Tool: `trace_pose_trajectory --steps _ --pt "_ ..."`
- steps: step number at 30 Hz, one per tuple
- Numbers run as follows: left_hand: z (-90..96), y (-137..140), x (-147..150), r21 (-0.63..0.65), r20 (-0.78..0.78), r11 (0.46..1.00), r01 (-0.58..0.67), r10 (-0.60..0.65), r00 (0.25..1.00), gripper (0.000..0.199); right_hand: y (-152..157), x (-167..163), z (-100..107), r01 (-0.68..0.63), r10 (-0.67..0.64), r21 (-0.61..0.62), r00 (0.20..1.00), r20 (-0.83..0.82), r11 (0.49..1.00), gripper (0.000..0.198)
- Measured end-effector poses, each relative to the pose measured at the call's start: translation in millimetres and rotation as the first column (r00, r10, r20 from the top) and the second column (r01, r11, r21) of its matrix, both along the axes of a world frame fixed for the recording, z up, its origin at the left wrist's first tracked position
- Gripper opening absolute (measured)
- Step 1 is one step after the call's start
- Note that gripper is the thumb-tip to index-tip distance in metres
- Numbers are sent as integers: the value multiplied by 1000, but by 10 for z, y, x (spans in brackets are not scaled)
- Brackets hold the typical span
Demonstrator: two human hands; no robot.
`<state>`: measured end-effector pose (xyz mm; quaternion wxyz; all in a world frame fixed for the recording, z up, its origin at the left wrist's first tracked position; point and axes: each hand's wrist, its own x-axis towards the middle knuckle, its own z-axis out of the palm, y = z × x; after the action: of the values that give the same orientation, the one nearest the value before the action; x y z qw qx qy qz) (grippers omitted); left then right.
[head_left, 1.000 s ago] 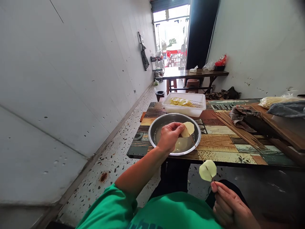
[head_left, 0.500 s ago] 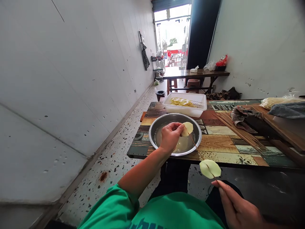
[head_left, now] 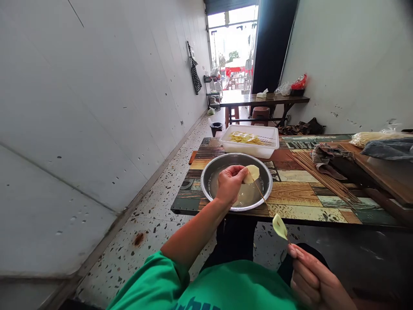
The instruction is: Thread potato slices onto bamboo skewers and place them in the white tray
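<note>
Keep the skewer (head_left: 259, 190) straight, left hand (head_left: 229, 184) pinching the far slice (head_left: 253, 173), right hand (head_left: 312, 272) pinching the skewer's near end.

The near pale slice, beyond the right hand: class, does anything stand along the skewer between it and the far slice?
Nothing visible: from the near slice, beyond the right hand, to the far slice, pinched in the left hand, the skewer runs bare. The metal bowl's rim only shows behind it.

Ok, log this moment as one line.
left hand: pinching round pale-yellow slice over round silver metal basin | right hand: holding thin brown wooden skewer near second pale slice | beyond basin: white rectangular plastic box
</note>
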<state>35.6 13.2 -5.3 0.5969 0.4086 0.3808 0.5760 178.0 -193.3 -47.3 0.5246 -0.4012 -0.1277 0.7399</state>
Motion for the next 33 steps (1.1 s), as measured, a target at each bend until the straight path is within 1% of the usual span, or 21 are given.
trace_pose_trajectory --steps 2,4,6,9,13,14,15,17,18,19,20,21,24,27,29,31,33 --pt "-22 -21 -11 97 -100 994 -39 49 994 23 3 -12 11 50 -50 12 998 23 999 28" --pt "-42 -49 -24 191 -201 979 -67 106 974 21 -17 -25 -6 109 -110 20 989 103 994 29" --pt "-53 -75 -36 250 -263 966 -63 130 956 20 -39 -24 -57 136 -138 20 972 190 990 32" --pt "-52 -100 -47 275 -286 960 -46 127 950 19 -43 1 -174 118 -129 56 944 302 991 37" --pt "-55 -147 -19 269 -274 963 -7 84 958 20 37 11 -283 125 -184 159 879 440 979 40" --pt "-57 -166 -7 266 -274 964 17 58 960 20 70 6 -291 110 -191 185 843 503 976 40" --pt "-59 -185 5 262 -275 964 41 34 961 19 107 0 -290 91 -201 212 787 583 973 40" --pt "-62 -223 22 252 -269 965 70 0 963 18 184 -11 -271 51 -235 262 629 741 964 41" --pt "-62 -239 26 247 -264 966 73 -6 965 18 221 -16 -255 36 -258 286 549 795 958 41" --pt "-62 -254 28 243 -259 967 72 -7 966 18 256 -21 -237 19 -275 304 486 830 952 42" --pt "-63 -267 29 239 -262 968 76 -12 965 18 289 -26 -218 -2 -284 318 448 848 948 42" --pt "-66 -280 31 236 -271 968 87 -20 962 18 320 -31 -200 -25 -286 328 430 856 944 42" --pt "-92 -311 54 220 -291 968 122 -54 955 17 412 -46 -156 -47 -307 356 408 860 933 40" --pt "-136 -319 93 184 -246 975 125 -77 966 19 495 -42 -150 -34 -339 385 406 848 922 39" --pt "-157 -305 98 152 -206 976 157 -124 971 22 530 -24 -172 -26 -346 395 433 832 919 38" --pt "-153 -266 57 122 -192 968 220 -194 962 26 539 3 -207 5 -352 399 481 803 917 36" --pt "-109 -182 -44 124 -255 954 273 -235 938 29 525 35 -237 66 -373 402 535 758 913 34"
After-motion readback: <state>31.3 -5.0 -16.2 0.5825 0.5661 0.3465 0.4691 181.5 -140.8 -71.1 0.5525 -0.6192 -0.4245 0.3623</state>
